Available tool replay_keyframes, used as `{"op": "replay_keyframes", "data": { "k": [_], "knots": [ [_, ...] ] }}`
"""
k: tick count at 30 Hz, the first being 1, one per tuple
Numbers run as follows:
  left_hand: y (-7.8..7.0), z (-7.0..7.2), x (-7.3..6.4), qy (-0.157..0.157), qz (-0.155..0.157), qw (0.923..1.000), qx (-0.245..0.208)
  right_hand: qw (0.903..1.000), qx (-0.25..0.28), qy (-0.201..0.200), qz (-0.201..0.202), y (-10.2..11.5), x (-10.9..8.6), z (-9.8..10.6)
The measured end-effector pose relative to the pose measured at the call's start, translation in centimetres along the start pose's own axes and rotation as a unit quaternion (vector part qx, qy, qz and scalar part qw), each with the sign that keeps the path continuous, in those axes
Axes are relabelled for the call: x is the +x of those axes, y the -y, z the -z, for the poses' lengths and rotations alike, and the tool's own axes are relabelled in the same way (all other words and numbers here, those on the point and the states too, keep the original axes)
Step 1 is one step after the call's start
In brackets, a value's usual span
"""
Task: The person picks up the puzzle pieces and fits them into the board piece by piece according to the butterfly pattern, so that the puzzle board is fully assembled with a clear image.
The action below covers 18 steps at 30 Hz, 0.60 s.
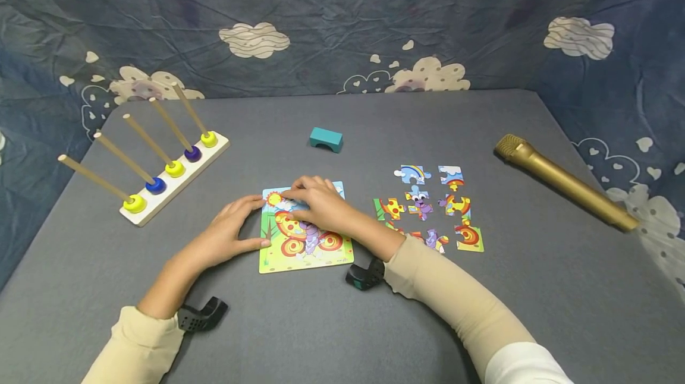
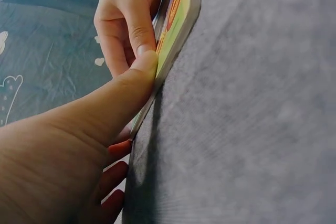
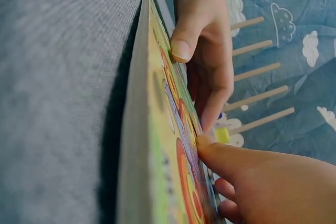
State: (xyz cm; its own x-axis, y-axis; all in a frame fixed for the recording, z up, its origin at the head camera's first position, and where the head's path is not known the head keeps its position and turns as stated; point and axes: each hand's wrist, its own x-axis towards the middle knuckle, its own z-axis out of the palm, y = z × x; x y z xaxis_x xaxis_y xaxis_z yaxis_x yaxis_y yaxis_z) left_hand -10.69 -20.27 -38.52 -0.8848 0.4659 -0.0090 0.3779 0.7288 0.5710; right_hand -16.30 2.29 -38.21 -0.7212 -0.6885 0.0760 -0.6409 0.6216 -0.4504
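Left hand (image 1: 232,232): fingers relaxed, thumb spread wide, thumb tip on left edge of puzzle (image 1: 308,238), fingertips by its top-left corner. Right hand (image 1: 323,205) over puzzle from right: fingers loosely bent, thumb and forefinger apart, tips resting on upper half. Puzzle near middle of worktop (image 1: 299,324): butterfly, purple body, orange-red ringed wings, sun top left. Loose pieces (image 1: 420,204) to right. Farther: gold microphone (image 1: 567,183) toward worktop's right edge, ring stacker (image 1: 179,183) toward left edge.
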Motion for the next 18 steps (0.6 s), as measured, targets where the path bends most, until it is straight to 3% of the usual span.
{"op": "replay_keyframes", "data": {
  "k": [3, 8, 13, 18],
  "knots": [
    [0.0, 0.1, 0.2, 0.005, 0.003, 1.0000, 0.007, 1.0000, -0.008, -0.002, -0.002, 0.0, 0.2, -0.1],
    [0.1, 0.3, 0.2, 0.007, -0.018, 0.9995, 0.027, 0.9997, -0.023, -0.005, -0.005, 0.2, 0.3, -0.1],
    [0.2, 0.3, 0.2, 0.010, -0.023, 0.9990, 0.038, 0.9989, -0.043, 0.013, -0.013, 0.5, 0.3, -0.1],
    [0.1, 0.3, 0.2, 0.011, -0.022, 0.9989, 0.039, 0.9986, 0.004, 0.043, -0.032, 0.7, -0.1, 0.9]
  ]
}}
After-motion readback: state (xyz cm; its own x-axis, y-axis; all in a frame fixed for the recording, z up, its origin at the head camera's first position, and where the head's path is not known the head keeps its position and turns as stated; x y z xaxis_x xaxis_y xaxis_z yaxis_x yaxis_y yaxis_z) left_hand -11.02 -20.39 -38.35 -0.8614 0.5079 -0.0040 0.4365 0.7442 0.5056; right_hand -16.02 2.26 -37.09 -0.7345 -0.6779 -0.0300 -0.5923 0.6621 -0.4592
